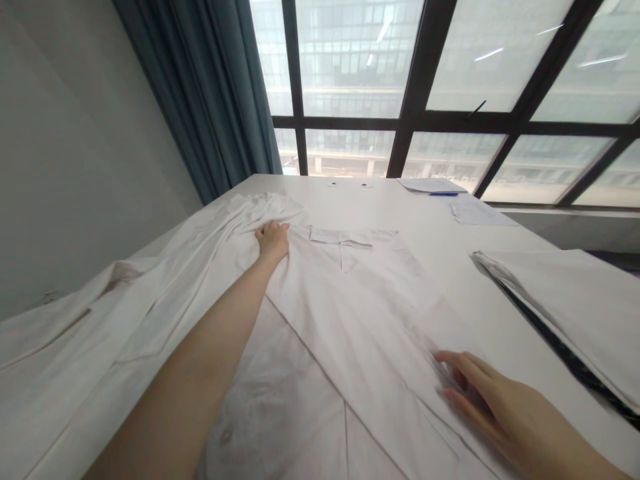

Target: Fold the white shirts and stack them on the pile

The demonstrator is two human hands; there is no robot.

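Note:
A white long-sleeved coat (340, 300) lies spread over the white table, its collar (341, 237) toward the window and folds running down its body. My left hand (273, 240) reaches far forward to the coat's left shoulder, fingers curled into the bunched cloth beside the collar. The left sleeve and more loose white cloth (165, 293) stretch out to the left. Near the coat's right edge is my right hand (485, 393), thumb and forefinger apart beside the fabric. The cloth by its fingertips is blurred.
A folded stack of white cloth (575, 293) with a dark layer below sits on the right. Papers (433, 185) and a blue pen (444, 194) lie on the table's (350, 203) far right part. A blue curtain (220, 87) and windows stand behind.

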